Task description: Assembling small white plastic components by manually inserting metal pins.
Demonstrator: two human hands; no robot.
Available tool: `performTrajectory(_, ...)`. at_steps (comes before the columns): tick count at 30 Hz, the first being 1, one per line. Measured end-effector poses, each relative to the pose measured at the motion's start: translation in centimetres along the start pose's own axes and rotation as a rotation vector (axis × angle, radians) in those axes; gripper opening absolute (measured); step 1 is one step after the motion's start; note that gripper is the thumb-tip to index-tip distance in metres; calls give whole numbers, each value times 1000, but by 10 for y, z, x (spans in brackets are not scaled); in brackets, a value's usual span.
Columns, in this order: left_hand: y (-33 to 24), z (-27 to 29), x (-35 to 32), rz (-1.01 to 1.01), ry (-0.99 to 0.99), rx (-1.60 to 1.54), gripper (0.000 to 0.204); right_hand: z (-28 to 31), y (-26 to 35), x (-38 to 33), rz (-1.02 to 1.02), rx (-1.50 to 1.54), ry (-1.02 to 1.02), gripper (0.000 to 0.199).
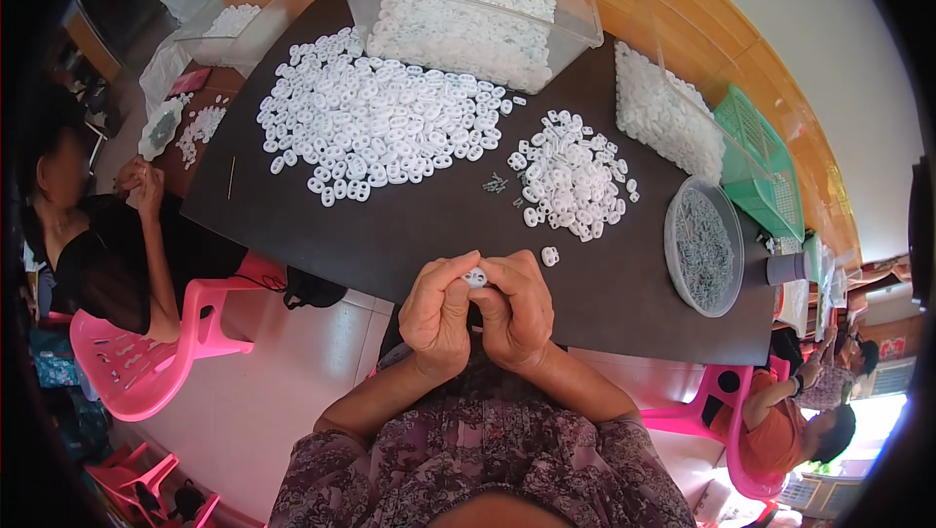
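Both my hands meet at the near edge of a dark table [409, 235]. My left hand [437, 312] and my right hand [517, 309] pinch one small white plastic piece [475, 278] between their fingertips. Another single white piece [550, 256] lies just beyond my right hand. A small pile of white pieces [573, 175] sits farther right, and a large spread of the same pieces [375, 120] covers the table's far left. A few small grey metal parts [495, 183] lie between the piles.
A clear bin [468, 6] full of white pieces stands at the back, another clear bin [668, 109] at right. A round tub [704, 245] holds grey metal parts, beside a green basket [760, 162]. People sit on pink chairs [146, 362] at left and lower right.
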State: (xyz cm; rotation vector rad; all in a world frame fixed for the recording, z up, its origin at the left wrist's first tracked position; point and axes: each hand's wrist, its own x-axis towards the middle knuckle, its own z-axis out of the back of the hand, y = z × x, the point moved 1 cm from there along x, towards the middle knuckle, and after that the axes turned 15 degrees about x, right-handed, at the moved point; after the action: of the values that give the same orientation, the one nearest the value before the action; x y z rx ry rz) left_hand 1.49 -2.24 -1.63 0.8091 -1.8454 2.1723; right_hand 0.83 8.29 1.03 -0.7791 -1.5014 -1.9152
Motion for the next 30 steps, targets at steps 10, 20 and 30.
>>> performTrajectory(10,4,-5,-2,27,-4,-41,20,0,-1,-1,-12,-22,-16,24)
performTrajectory(20,6,-8,0,39,-13,-43,20,-3,-3,-2,-14,-19,-46,20)
performTrajectory(30,8,-9,-1,49,-16,-54,20,-2,-4,-3,-32,-1,-42,21)
